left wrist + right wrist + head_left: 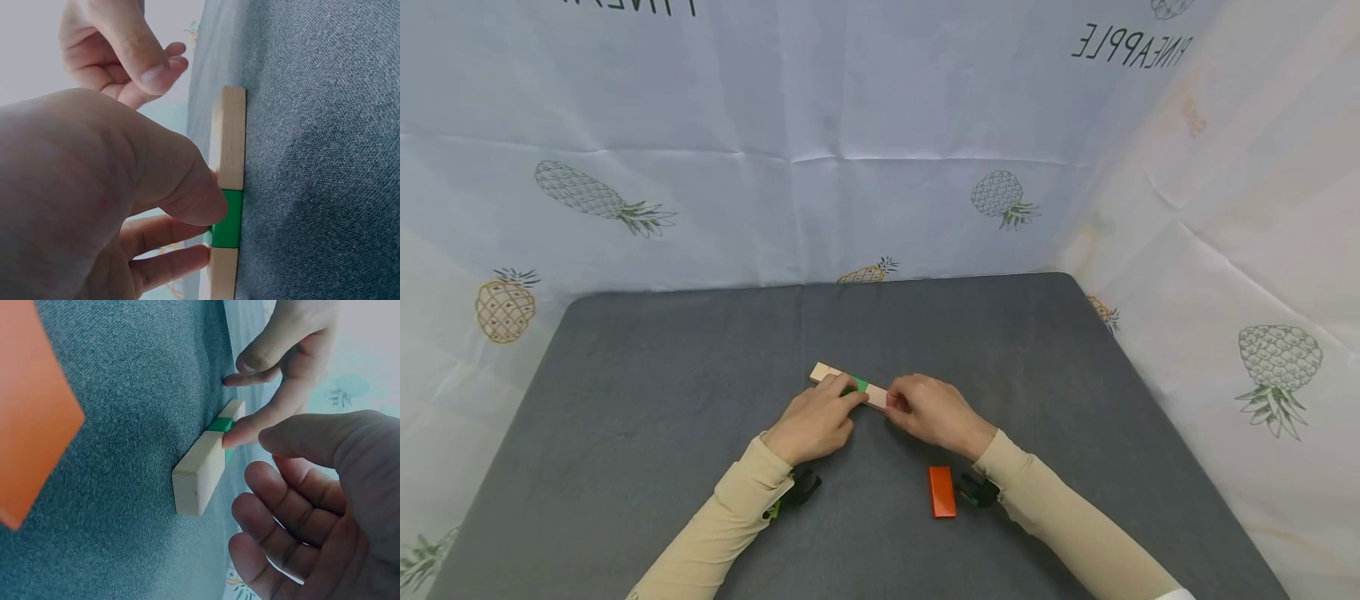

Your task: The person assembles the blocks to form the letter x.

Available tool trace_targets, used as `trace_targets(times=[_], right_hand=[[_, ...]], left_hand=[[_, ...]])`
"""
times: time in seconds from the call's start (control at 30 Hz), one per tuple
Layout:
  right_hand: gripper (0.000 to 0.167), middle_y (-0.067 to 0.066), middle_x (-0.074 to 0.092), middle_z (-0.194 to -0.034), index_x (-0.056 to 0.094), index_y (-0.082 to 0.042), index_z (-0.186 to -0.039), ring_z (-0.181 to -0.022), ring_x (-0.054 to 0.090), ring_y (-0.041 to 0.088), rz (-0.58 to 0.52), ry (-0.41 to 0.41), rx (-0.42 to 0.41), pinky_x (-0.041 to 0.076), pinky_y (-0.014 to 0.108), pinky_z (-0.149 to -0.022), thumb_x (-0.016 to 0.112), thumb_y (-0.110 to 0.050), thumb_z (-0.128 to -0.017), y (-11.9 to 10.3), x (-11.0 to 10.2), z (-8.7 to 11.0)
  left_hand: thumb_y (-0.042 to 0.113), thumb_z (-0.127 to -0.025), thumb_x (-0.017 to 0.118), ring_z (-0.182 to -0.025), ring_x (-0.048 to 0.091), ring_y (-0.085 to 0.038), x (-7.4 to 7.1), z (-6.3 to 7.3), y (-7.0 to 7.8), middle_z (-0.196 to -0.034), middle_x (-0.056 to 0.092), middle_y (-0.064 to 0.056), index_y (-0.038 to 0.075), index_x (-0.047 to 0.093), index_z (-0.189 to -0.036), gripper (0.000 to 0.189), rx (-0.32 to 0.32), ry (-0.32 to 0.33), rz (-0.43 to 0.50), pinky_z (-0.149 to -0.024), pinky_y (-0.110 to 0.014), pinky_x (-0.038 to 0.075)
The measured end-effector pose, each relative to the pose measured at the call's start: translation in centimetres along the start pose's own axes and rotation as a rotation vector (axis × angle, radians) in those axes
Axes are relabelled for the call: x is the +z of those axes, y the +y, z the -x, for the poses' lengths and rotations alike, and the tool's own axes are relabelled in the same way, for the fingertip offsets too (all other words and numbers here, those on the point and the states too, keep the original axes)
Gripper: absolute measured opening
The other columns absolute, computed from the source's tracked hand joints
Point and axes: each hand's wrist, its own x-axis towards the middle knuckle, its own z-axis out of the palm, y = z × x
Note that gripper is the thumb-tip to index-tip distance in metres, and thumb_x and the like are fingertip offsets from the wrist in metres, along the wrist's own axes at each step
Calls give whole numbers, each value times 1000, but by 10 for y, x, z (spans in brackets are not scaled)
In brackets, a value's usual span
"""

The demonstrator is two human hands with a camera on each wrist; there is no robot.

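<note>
Nearest the body, just on the near side of the right hand (936,412): an orange block (942,492), flat on the dark table (662,400), untouched, long axis pointing roughly away from the body. Beyond that, side by side with a small gap between: both hands. At the left hand (816,423), fingertips resting on the green block (234,219) and its joint with the wood, thumb seemingly clear; lightly steadying rather than gripping, by judgement. At the right hand, fingers loosely curled, nothing held, just above and beside the near end of a pale wood block (203,461). Farther out, past the left fingertips: a second pale wood block (822,372), in line with the other two. Long axis slanting from far left to near right, between the hands; left hand nearer, by touch.
</note>
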Motion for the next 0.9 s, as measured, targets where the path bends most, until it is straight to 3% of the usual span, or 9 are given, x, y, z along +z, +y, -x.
trace_targets(times=[0.23, 0.9], right_hand=[[11, -8, 57, -74, 66, -19, -85, -61, 46, 6, -10, -5, 10, 40, 21, -52, 75, -23, -91, 0, -2, 4], [16, -10, 54, -72, 65, -22, -82, -62, 44, 6, 45, -17, 30, 37, 21, -53, 79, -27, -88, 4, -4, 19]], left_hand=[[3, -88, 60, -108, 59, -25, 1, 1, -1, -121, 62, -9, 9, 70, -125, 39, 5, 14, -2, -74, -37, 52], [3, -90, 60, -113, 59, -26, -2, 2, 0, -124, 61, -9, 9, 69, -128, 39, -1, -2, 10, -74, -37, 53]])
